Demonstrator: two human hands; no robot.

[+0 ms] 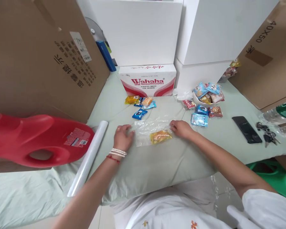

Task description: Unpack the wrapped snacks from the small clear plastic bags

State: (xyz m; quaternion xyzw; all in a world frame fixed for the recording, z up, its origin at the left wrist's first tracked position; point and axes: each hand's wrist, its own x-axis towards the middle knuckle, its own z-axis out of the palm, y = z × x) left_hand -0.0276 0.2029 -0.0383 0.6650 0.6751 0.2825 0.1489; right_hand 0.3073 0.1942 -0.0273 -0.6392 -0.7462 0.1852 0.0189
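A clear plastic bag (143, 127) lies flat on the cloth-covered table between my hands. A yellow snack packet (160, 136) shows at its lower right, apparently inside the bag. My left hand (123, 137), with a beaded bracelet and a red string at the wrist, rests by the bag's left edge, fingers loosely bent and thumb apart. At the upper right edge, my right hand (180, 128) pinches the plastic between bent fingers. Just beyond the bag is a dark blue snack packet (139, 114), with a yellow packet (132, 100) and an orange one (147, 101) behind it.
A bowl (195, 99) heaped with snack packets stands at right, with loose packets in front. Farther right are a phone (247, 129) and keys (269, 136). The Wahaha carton (147, 81) borders the back. A red jug (62, 140) and white roll (88, 159) lie left.
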